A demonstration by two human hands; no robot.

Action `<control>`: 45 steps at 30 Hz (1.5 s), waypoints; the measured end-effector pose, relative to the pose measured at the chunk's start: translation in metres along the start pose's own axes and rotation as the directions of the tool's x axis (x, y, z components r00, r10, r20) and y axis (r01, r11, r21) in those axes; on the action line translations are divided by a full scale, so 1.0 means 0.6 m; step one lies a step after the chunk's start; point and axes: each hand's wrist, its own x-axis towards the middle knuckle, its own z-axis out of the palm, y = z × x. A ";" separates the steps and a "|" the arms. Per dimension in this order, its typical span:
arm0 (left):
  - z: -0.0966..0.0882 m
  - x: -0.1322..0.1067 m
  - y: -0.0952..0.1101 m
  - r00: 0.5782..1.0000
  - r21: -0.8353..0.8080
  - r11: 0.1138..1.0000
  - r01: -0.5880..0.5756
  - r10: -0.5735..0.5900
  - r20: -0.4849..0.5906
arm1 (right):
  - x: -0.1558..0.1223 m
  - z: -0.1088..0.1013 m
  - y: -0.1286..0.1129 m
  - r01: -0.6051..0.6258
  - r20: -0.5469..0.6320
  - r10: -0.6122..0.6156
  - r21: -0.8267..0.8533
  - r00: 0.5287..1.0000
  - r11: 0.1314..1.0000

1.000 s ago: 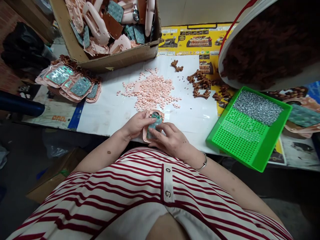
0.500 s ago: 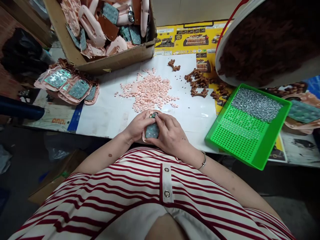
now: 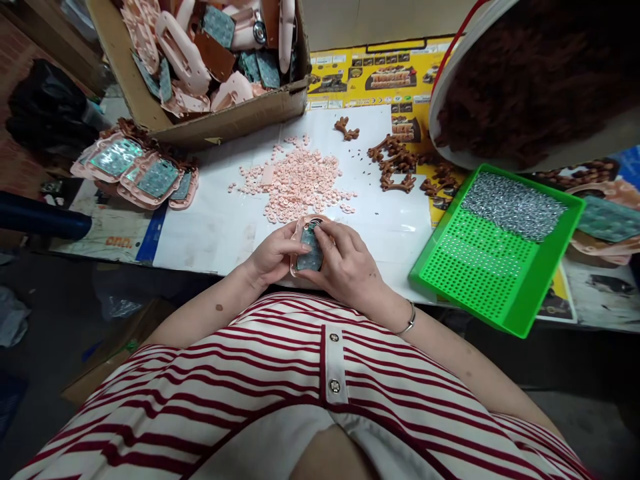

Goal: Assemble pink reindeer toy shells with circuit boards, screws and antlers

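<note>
A pink plastic toy housing (image 3: pixel 294 265) with a grey-green panel (image 3: pixel 310 257) in it is held at the table's front edge. My left hand (image 3: pixel 273 257) is closed on its left side, thumb lying over the panel. From the right, my right hand (image 3: pixel 347 267) grips the same housing, fingertips at its upper end by a small green part and what looks like thin wire. Part of the housing's right side is hidden under these fingers. Just beyond it lies a heap of small pink plastic rings or buttons (image 3: pixel 300 180).
A cardboard box (image 3: pixel 230 119) of pink housings stands at back left. More panelled housings (image 3: pixel 150 177) are stacked left. Brown branch-shaped pieces (image 3: pixel 397 163) lie right of the heap. A green perforated tray (image 3: pixel 480 267) holds metal screws (image 3: pixel 515 203); a white tub (image 3: pixel 440 133) tilts above it.
Both hands have lifted the housing slightly up and to the right. My left thumb has slid down from the housing's upper end onto the panel, leaving more of the small green part in view.
</note>
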 end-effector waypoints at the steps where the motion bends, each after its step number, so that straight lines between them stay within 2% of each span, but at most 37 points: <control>1: 0.002 -0.002 -0.002 1.000 0.004 1.000 -0.001 0.001 0.000 | -0.002 -0.001 0.000 0.012 -0.015 -0.013 -0.016 1.000 1.000; 4: 0.012 -0.004 -0.011 0.999 0.037 0.999 -0.028 0.030 -0.029 | -0.008 -0.002 0.001 0.023 -0.025 -0.024 -0.032 0.999 0.999; 8: 0.028 -0.001 -0.024 0.986 0.111 0.986 -0.123 0.134 -0.096 | -0.014 -0.007 0.000 0.006 -0.033 -0.007 -0.043 0.999 0.999; 16: 0.037 -0.002 -0.024 0.987 0.232 0.961 -0.148 0.159 -0.029 | -0.012 -0.015 -0.013 -0.095 -0.084 0.090 -0.058 0.992 0.994; 20: 0.036 0.000 -0.023 0.989 0.219 0.967 -0.131 0.142 -0.037 | -0.010 -0.011 -0.008 -0.123 -0.048 0.121 -0.027 0.991 0.992; 23: 0.035 0.005 -0.020 0.995 0.154 0.986 -0.063 0.074 -0.071 | -0.010 -0.011 0.017 -0.148 -0.012 0.149 0.055 0.989 0.987; 25: 0.033 0.010 -0.018 0.997 0.124 0.992 -0.008 0.017 -0.071 | -0.014 -0.012 0.040 -0.217 0.007 0.218 0.129 0.976 0.968; 28: 0.030 0.018 -0.017 0.999 0.120 0.992 0.036 -0.033 -0.021 | -0.022 -0.013 0.065 -0.328 0.134 0.301 0.286 0.944 0.900; 31: 0.027 0.024 -0.021 0.999 0.107 0.994 0.034 -0.033 -0.015 | -0.026 -0.012 0.069 -0.369 0.247 0.289 0.404 0.925 0.837; 39: 0.024 0.028 -0.026 0.998 0.080 0.996 0.030 -0.025 -0.058 | -0.027 0.005 0.060 -0.384 0.185 0.339 0.343 0.922 0.857; 45: 0.024 0.031 -0.024 0.997 0.118 0.993 0.020 -0.011 -0.077 | -0.026 0.014 0.063 -0.372 0.224 0.315 0.295 0.922 0.880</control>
